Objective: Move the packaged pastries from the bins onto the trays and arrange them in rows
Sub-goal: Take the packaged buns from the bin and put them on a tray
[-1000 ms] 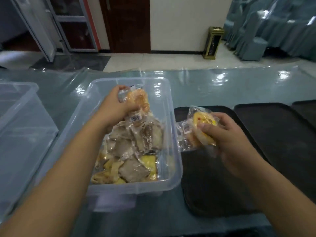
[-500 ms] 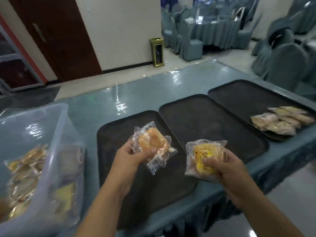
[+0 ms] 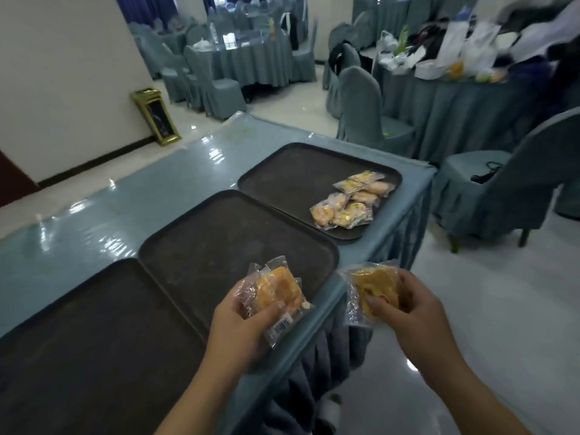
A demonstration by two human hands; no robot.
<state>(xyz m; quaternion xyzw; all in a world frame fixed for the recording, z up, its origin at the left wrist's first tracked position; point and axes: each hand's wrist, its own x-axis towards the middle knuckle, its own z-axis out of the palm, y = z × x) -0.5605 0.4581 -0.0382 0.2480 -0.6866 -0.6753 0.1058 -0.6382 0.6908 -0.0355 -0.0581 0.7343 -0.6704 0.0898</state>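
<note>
My left hand (image 3: 241, 324) grips a clear-wrapped orange pastry (image 3: 277, 293) over the near corner of the middle dark tray (image 3: 219, 233). My right hand (image 3: 408, 312) pinches a second wrapped yellow pastry (image 3: 373, 287) just past the table's front edge, above the floor. The far tray (image 3: 292, 171) holds several packaged pastries (image 3: 351, 202) laid close together in its near right part. A third dark tray (image 3: 78, 340) lies nearest on the left with nothing on it. No bin is in view.
The trays lie side by side on a blue table under a shiny plastic sheet (image 3: 125, 202). Covered chairs (image 3: 502, 189) stand right beyond the table's end. Banquet tables (image 3: 251, 54) fill the back; a gold bin (image 3: 153, 116) stands by the wall.
The view has swung right, away from the clear bin and along the trays. Both hands carried their pastries rightward, from the first tray to the middle tray's near corner and past the table edge.
</note>
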